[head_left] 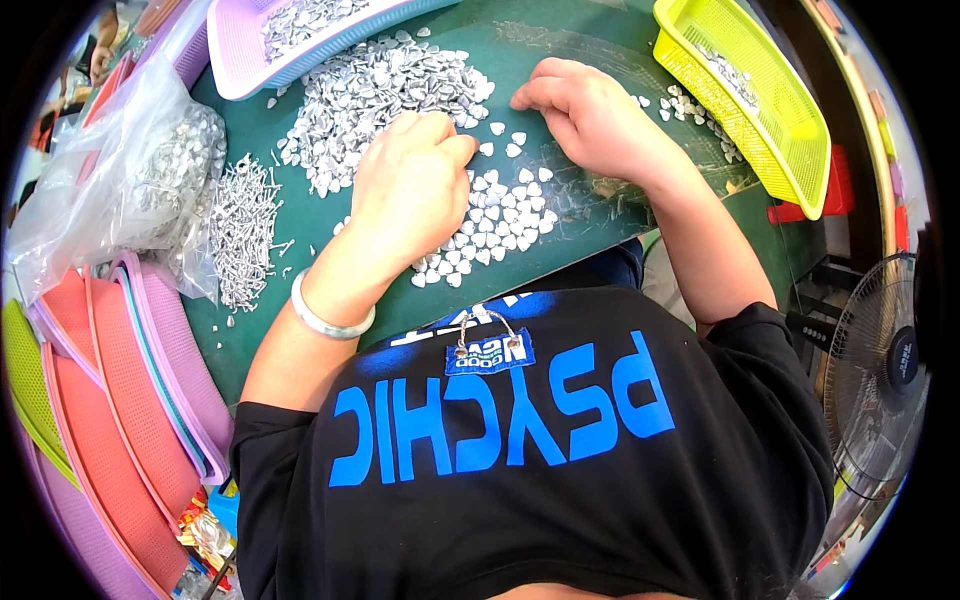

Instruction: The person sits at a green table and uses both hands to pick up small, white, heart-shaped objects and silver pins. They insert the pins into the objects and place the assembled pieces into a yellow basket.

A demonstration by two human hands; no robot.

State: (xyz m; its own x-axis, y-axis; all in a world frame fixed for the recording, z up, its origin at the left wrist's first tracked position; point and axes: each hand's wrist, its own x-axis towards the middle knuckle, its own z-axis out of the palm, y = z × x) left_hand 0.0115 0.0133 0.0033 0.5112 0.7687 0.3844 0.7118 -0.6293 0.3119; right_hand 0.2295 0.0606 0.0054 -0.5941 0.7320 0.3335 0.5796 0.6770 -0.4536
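A large pile of small silver heart-shaped pieces [385,85] lies on the green tabletop. My left hand [412,180], with a pale bangle on its wrist, rests palm down at the pile's near right edge. Its fingers curl under, and their tips are hidden. To the right, my right hand [585,115] hovers over the table with bent fingers drawn together; anything between the fingertips is too small to make out. A looser group of silver hearts [500,220] is spread between my hands and the table's near edge, with a few single ones just above it.
Left of the pile are a heap of small silver pin-like parts [243,230] and a clear plastic bag [130,170] of metal pieces. A lilac basket [235,65] stands at the back, a yellow-green basket [800,150] at right. Stacked baskets [130,390] and a fan [880,370] flank me.
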